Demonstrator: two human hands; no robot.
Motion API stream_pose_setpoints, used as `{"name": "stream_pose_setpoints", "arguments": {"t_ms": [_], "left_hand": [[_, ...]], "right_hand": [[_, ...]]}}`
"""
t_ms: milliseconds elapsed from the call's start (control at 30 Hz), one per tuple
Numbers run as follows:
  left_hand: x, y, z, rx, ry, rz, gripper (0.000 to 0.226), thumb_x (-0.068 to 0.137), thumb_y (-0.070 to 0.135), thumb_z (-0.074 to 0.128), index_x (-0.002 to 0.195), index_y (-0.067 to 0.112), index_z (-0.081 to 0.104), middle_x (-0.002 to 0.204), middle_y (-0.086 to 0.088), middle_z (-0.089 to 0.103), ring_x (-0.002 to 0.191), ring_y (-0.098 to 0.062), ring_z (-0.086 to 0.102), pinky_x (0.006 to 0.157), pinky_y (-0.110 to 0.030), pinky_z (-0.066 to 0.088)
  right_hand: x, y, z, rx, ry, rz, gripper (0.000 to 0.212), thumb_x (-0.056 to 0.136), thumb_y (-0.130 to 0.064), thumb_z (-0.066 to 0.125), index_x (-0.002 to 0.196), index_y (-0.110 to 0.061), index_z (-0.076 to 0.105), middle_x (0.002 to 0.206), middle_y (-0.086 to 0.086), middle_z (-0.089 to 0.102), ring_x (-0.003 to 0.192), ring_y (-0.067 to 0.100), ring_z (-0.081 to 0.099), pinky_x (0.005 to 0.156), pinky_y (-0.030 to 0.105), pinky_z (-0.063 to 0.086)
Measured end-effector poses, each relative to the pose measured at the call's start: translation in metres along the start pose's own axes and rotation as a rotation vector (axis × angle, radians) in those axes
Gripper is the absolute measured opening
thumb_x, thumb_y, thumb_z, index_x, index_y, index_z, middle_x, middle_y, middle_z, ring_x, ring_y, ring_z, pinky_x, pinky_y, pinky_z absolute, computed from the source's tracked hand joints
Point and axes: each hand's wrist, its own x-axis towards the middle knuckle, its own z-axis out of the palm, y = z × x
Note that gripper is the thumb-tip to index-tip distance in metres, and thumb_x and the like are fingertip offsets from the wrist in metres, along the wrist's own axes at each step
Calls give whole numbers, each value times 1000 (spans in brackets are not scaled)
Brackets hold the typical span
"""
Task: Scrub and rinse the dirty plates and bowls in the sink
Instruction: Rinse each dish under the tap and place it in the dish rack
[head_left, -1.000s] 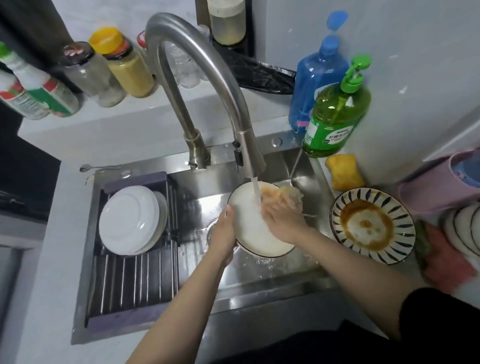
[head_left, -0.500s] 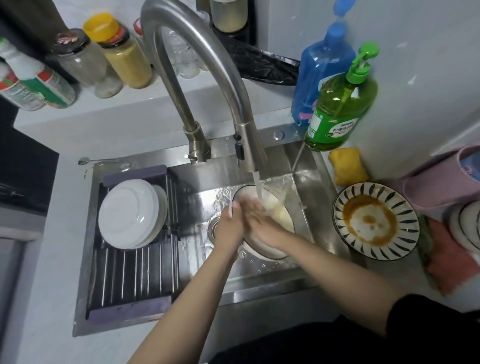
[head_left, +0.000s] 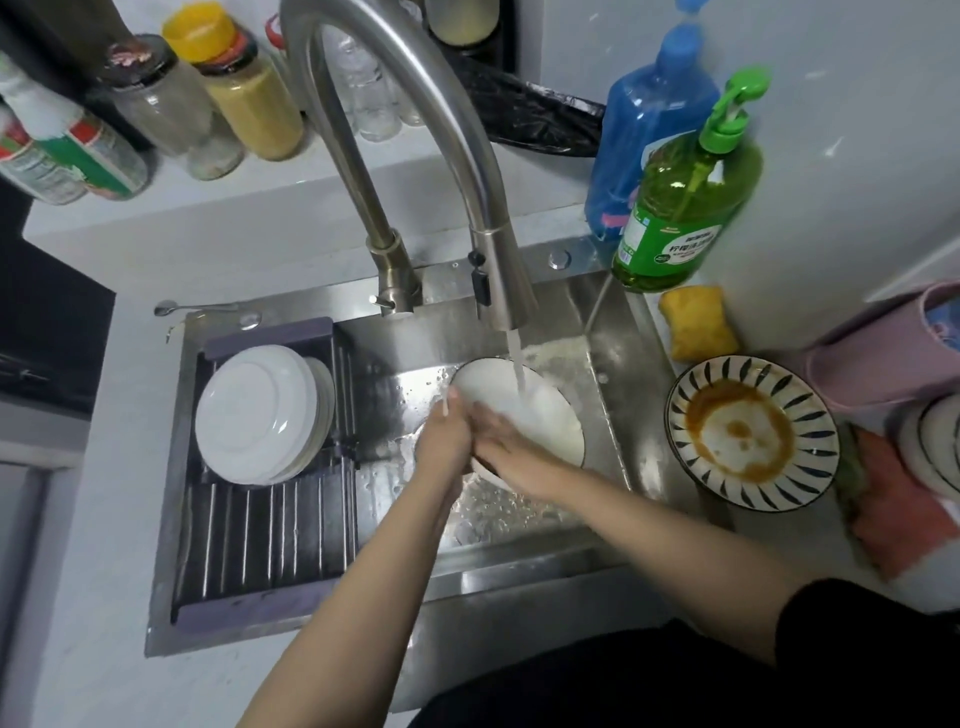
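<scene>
Mid-rinse: white plate (head_left: 540, 415) tilted in sink (head_left: 608, 364) under running tap (head_left: 498, 291), left hand (head_left: 441, 441) gripping its rim, right hand (head_left: 498, 434) flat on it. Clean plates (head_left: 254, 410) racked at nine o'clock; stained bowl (head_left: 753, 431) waiting on worktop (head_left: 779, 540) at three o'clock.

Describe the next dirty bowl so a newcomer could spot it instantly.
Start at the steel sink and go to the counter at its right edge. The striped bowl sits there below the yellow sponge. Unlike the clean white plates in the rack, it has dark rim stripes and orange sauce inside.
</scene>
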Motion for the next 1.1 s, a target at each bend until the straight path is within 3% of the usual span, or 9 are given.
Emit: {"name": "stream_pose_setpoints", "arguments": {"t_ms": [133, 233, 333, 433, 533, 667, 834, 967, 1100], "left_hand": [[16, -5, -24, -138, 14, -19, 74, 83, 74, 33, 128, 20, 55, 121, -7, 64, 105, -25, 62, 90, -39, 52], [6, -12, -18, -141, -97, -71, 64, 86, 71, 37, 124, 24, 58, 116, -7, 66, 105, -28, 63, 77, -38, 52], [-7, -14, 1, -148, -210, -149, 63, 84, 73, 39, 110, 22, 64, 107, -10, 71, 104, -30, 66, 88, -48, 52], [-1, -9, 1, -164, -129, -107, 57, 98, 58, 30, 122, 15, 58, 109, -10, 69, 97, -25, 68, 83, -41, 56], [12, -9, -16, -153, -37, -61, 81, 79, 77, 37, 130, 17, 55, 119, -8, 66, 104, -25, 65, 89, -42, 54], [5, -4, -21, 3, -66, 11, 92, 71, 82, 32, 136, 19, 50, 127, -7, 60, 111, -26, 59, 91, -44, 52], [-6, -4, -3, 80, -107, -21, 70, 90, 70, 30, 135, 20, 50, 122, -11, 64, 107, -32, 63, 90, -49, 52], [9, 5, -18, -196, -57, -73, 53, 98, 56, 33, 130, 18, 53, 117, -8, 65, 95, -25, 64, 63, -31, 55], [16, 0, -25, -85, -98, -90, 65, 91, 67, 33, 131, 20, 53, 111, -9, 64, 81, -24, 57, 49, -21, 41]], "right_hand": [[-37, 42, -24, -356, -64, 7, 42, 105, -37, 20, 143, -36, 39, 152, -16, 26, 144, 7, 5, 117, 29, 4], [-27, 58, -47, -670, 33, 199, 53, 103, -42, 9, 150, -24, 24, 158, -4, 19, 147, 15, 0, 119, 32, -5], [6, 33, -33, -461, 65, 127, 52, 104, -36, 15, 153, -22, 8, 160, 0, 8, 147, 17, 3, 119, 31, -3], [-3, 10, -8, -157, -38, -63, 51, 103, -37, 24, 152, -24, 18, 158, -2, 17, 146, 14, 13, 119, 33, 9], [-35, 31, -15, -282, -211, -104, 46, 104, -38, 19, 149, -31, 26, 155, -16, 19, 143, 0, 10, 120, 28, 5], [-28, 63, -40, -670, -12, 113, 52, 103, -42, 8, 152, -26, 17, 157, -9, 19, 146, 9, 11, 118, 25, -4], [8, 22, -13, -231, 40, -62, 50, 104, -35, 24, 152, -24, 16, 156, -13, 8, 145, 6, 1, 118, 26, -1], [-29, 32, -13, -291, -140, -116, 54, 98, -53, 12, 147, -37, 27, 154, -20, 18, 143, -2, 9, 119, 26, 3], [-36, 52, -41, -641, -23, 19, 81, 84, -65, -12, 150, -30, 20, 156, -15, 20, 144, 1, 11, 118, 26, -3]]}}
